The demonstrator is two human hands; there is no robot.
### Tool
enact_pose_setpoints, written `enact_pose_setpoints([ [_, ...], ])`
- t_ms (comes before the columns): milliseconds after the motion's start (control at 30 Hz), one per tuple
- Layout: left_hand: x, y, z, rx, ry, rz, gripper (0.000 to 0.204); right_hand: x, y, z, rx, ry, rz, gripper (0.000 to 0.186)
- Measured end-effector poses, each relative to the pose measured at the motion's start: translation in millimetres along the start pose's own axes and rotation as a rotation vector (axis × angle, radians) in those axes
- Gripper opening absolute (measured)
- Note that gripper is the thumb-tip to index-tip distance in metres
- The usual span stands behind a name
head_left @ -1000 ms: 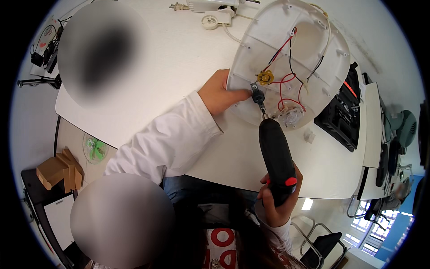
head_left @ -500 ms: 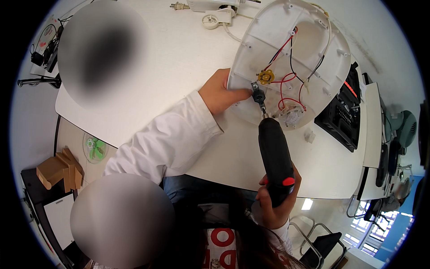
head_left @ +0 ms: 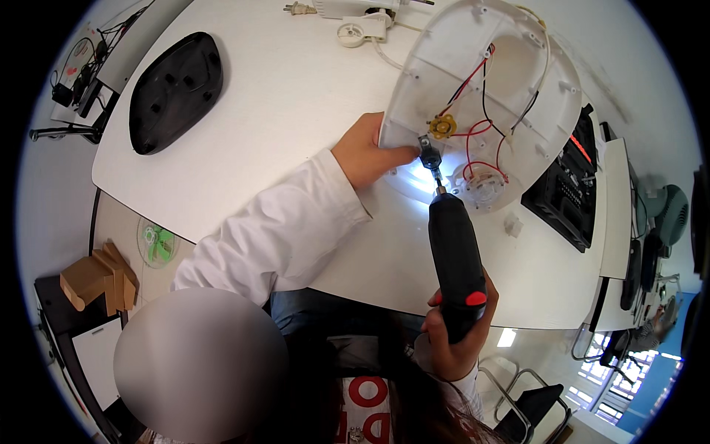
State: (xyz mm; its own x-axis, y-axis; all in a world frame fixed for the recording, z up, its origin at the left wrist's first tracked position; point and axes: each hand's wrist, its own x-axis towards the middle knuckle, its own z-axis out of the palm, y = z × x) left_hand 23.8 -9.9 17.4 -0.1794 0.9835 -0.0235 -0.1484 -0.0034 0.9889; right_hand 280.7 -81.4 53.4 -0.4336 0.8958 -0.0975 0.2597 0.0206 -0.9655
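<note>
While your right hand (head_left: 466,351) grasps the black power screwdriver (head_left: 455,251), your left hand (head_left: 367,155) pinches the white shell (head_left: 444,89) by its rim, thumb just beside a small dark part (head_left: 430,157) at three o'clock. The shell sits at two o'clock from your left hand, twelve from your right; the bit (head_left: 441,189) meets the dark part.

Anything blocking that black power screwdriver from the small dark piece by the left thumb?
Nothing visible: the black power screwdriver in the right fingers meets the small dark piece, with the left thumb beside it, not between.
</note>
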Motion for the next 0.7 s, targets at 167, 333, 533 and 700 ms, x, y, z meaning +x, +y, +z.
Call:
enact_pose_setpoints([
  [167,-2.4,6.1,2.4,-0.053,-0.007,-0.039,0.027,0.1,3.8,-0.6,-0.026,0.007,-0.018,0.072],
  [333,-3.2,9.7,2.3,-0.014,0.008,-0.076,0.026,1.5,5.3,-0.5,-0.006,0.022,-0.03,0.072],
  [533,-0.9,4.6,3.2,-0.026,0.013,-0.043,0.024,-3.6,3.8,0.5,0.14,0.123,0.0,0.06],
  [700,-2.4,5.2,2.1,0.003,0.019,-0.033,0.023,1.1,-1.3,-0.4,0.197,0.162,0.052,0.057],
])
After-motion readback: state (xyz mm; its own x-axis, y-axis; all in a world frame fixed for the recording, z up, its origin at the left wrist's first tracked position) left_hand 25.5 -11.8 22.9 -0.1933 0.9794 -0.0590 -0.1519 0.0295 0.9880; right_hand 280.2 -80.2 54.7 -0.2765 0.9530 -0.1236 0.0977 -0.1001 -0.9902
